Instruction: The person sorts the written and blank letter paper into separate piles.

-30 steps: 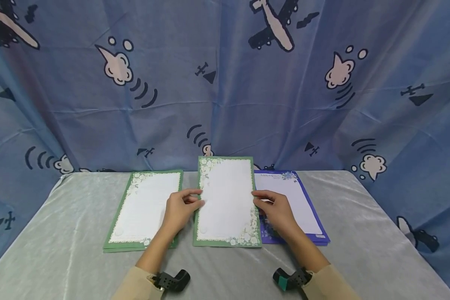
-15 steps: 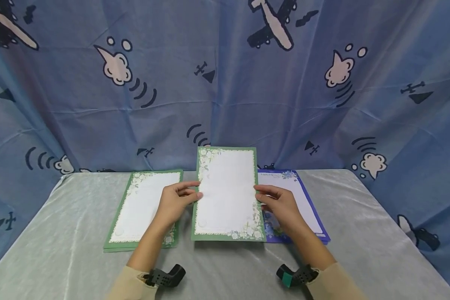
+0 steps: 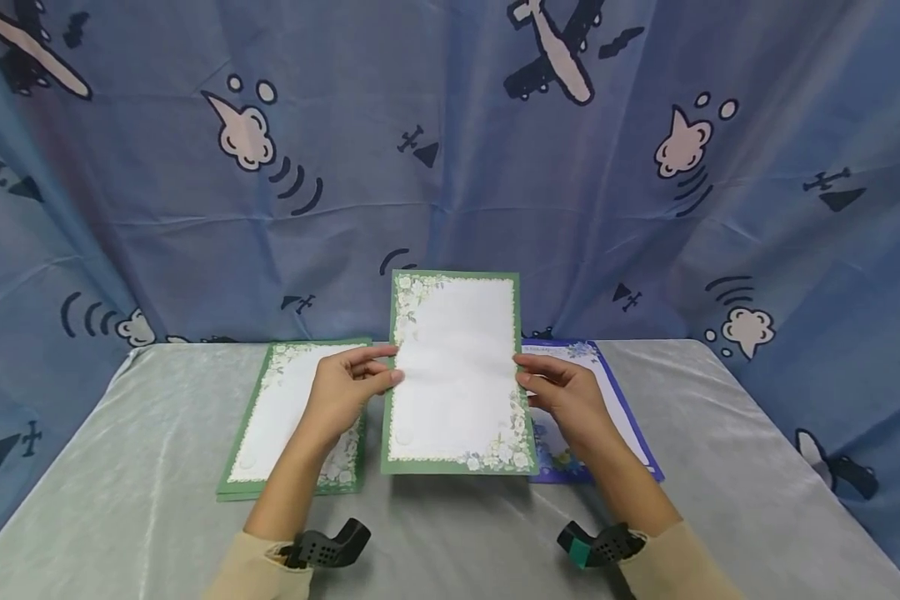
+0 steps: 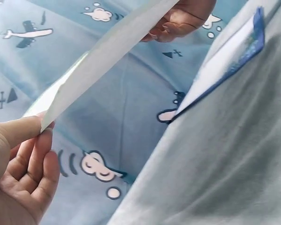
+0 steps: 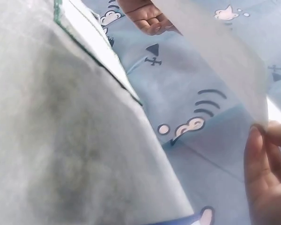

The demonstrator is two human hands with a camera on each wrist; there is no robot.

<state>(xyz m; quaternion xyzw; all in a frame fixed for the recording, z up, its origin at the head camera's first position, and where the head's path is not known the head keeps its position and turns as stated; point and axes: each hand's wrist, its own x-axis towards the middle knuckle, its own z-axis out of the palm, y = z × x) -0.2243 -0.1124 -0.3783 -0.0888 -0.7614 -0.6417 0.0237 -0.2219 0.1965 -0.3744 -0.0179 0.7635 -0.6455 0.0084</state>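
A sheet of paper (image 3: 453,367) with a green floral border is held up above the table in the head view. My left hand (image 3: 345,385) pinches its left edge between thumb and fingers; my right hand (image 3: 566,396) pinches the right edge. From the left wrist view, the sheet (image 4: 98,65) appears nearly edge-on and slightly bowed, with the left hand (image 4: 25,164) gripping one side. In the right wrist view the right hand (image 5: 269,173) holds the other side, and the sheet's plain back shows.
A stack of green-bordered sheets (image 3: 285,417) lies at the left, partly behind the left forearm. Blue-bordered sheets (image 3: 622,417) lie at the right, partly covered by the right arm. A grey cloth covers the table (image 3: 157,442); a blue patterned curtain (image 3: 345,167) hangs behind.
Both hands have raised the sheet, which appears higher and a little larger in the head view. The stacks on either side have stayed put.
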